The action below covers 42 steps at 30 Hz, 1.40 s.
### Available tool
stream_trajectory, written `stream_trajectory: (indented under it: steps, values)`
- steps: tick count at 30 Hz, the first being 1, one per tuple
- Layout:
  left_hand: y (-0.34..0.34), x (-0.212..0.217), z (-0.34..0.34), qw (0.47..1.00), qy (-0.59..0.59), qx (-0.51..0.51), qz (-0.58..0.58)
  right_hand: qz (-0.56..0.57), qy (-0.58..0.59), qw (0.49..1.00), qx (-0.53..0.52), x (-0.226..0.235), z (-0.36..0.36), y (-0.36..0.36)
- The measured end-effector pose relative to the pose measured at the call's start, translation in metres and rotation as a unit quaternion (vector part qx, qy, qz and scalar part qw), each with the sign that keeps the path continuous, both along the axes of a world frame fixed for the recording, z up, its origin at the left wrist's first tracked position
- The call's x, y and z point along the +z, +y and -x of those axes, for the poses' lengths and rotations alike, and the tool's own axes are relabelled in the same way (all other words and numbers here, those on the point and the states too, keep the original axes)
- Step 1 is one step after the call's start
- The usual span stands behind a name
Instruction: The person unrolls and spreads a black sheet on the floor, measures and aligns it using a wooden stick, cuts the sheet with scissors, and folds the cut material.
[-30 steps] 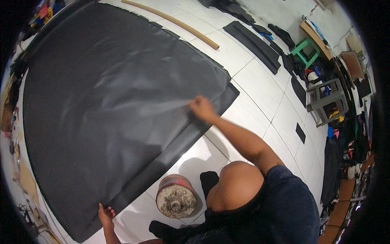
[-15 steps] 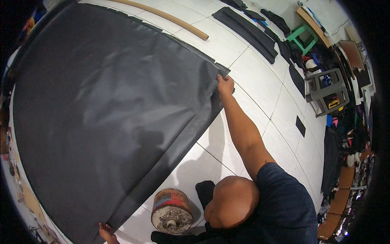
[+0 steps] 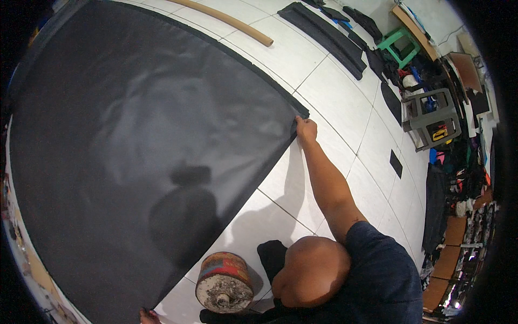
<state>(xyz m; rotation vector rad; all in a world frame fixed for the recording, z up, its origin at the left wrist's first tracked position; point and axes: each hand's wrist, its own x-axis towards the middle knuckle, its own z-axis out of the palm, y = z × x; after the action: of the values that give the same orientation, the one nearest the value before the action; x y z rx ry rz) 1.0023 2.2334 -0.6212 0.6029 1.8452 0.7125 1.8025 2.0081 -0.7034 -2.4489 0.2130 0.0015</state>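
The sheet [image 3: 140, 129], black and faintly glossy, lies spread over the white tiled floor [image 3: 340, 113], filling most of the left half of the view; a dark shadow [image 3: 183, 221] falls across it. The right hand [image 3: 306, 129] grasps the sheet's edge close to its right corner, thumb and fingers closed in a pinch, the arm stretched out. The left hand [image 3: 149, 316] is at the near edge, fingertips against the sheet; the lower rim of the view cuts it off, so I cannot tell how firmly it grips.

Just beside that edge stands a rusty tin [image 3: 224, 282], its worn side printed in red, orange and blue, the lettering too blurred to read. A bare knee [image 3: 315, 272] is near it. Beyond the sheet's far edge lies a brown tube [image 3: 232, 20]; farther right are a black panel [image 3: 324, 40], a green stool [image 3: 398, 48] and a grey stool [image 3: 429, 114].
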Motion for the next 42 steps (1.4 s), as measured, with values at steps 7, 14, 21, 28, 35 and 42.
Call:
stream_trajectory:
  steps: [7, 14, 21, 28, 35, 42]
  values:
    - [-0.012, -0.001, -0.026, 1.000, -0.027, 0.001, -0.010, -0.077, 0.049, 0.996, -0.019, -0.013, -0.035, -0.031]
    - [-0.010, -0.040, 0.037, 0.999, 0.025, 0.017, -0.039, -0.063, 0.113, 0.992, -0.014, -0.017, -0.026, -0.028]
    - [-0.008, -0.075, 0.111, 0.817, 0.441, -0.339, -0.149, 0.051, -0.082, 0.995, 0.026, 0.007, 0.018, 0.001]
    - [-0.016, -0.108, 0.122, 0.993, 0.088, -0.048, -0.060, 0.202, -0.119, 0.927, 0.294, -0.014, 0.001, -0.028]
    - [-0.005, -0.098, 0.090, 0.995, -0.032, 0.054, -0.077, 0.213, -0.148, 0.879, 0.400, 0.008, -0.030, -0.033]
    - [-0.012, -0.071, 0.101, 0.994, 0.005, 0.065, -0.090, 0.095, -0.203, 0.726, 0.650, 0.060, 0.245, 0.067]
